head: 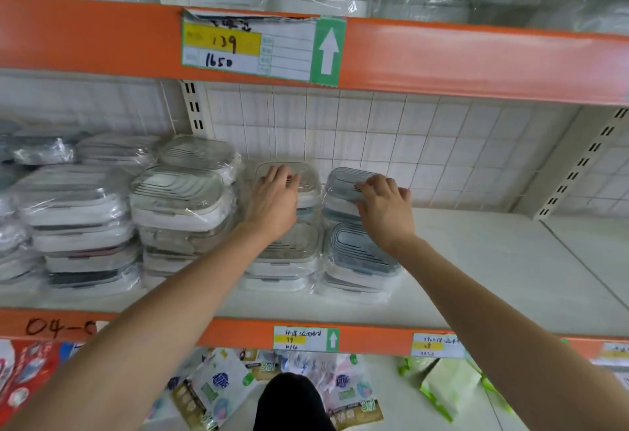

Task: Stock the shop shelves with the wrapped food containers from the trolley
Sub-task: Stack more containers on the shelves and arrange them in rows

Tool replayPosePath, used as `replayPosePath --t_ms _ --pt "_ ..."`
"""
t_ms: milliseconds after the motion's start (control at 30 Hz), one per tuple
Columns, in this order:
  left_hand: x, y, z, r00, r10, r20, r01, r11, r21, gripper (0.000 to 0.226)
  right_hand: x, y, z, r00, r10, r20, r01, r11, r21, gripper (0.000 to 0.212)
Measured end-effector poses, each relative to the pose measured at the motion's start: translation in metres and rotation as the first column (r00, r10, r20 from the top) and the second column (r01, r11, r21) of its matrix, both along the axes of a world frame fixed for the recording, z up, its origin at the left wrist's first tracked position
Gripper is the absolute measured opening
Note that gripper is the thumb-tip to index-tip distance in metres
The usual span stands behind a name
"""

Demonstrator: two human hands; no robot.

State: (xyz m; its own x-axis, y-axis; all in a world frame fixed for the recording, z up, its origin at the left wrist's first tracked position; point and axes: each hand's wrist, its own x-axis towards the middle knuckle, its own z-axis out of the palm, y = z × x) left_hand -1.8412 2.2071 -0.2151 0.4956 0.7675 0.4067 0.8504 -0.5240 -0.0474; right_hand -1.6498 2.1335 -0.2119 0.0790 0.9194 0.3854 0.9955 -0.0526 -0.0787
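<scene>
Two bare arms reach from the bottom of the frame onto a white shelf (476, 260) edged in orange. At centre frame, the left hand (274, 201) rests palm-down with fingers spread on a beige-lidded wrapped container (303, 175) topping the rear stack. Just right of it, the right hand (386, 207) curls its fingers over the near edge of a blue-grey-lidded wrapped container (343, 182). Lower stacks of the same colours stand in front of each. More wrapped stacks (177, 199) fill the left of the shelf. A handwritten price label (248, 46) reading 139 and 1650 hangs on the upper rail (442, 56), upper centre.
</scene>
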Motion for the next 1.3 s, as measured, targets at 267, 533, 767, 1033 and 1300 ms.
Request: replayPosePath --t_ms 267,533,767,1033,1300 --pt "-0.019 -0.043 0.014 0.998 -0.058 0.021 0.061 0.972 -0.226 0.049 -0.022 -0.039 0.020 0.999 0.030 0.016 -0.026 0.974 -0.223 0.056" --pt "-0.055 -0.126 0.088 0.903 -0.366 -0.225 0.240 0.865 -0.441 0.035 -0.070 -0.122 0.092 0.963 0.265 0.041 -0.230 0.897 -0.378 0.052" --pt "-0.088 -0.185 0.181 0.907 -0.378 -0.184 0.272 0.862 -0.429 0.028 -0.087 -0.196 0.189 0.935 0.324 0.142 -0.250 0.888 -0.385 0.045" --pt "-0.109 -0.210 0.286 0.952 -0.303 0.051 0.306 0.915 -0.262 0.019 -0.091 -0.222 0.288 0.965 0.248 0.085 -0.231 0.958 -0.171 0.039" --pt "-0.087 -0.174 0.303 0.924 -0.239 0.299 0.289 0.947 -0.137 0.025 -0.069 -0.190 0.303 0.987 0.162 0.004 -0.161 0.982 -0.101 0.041"
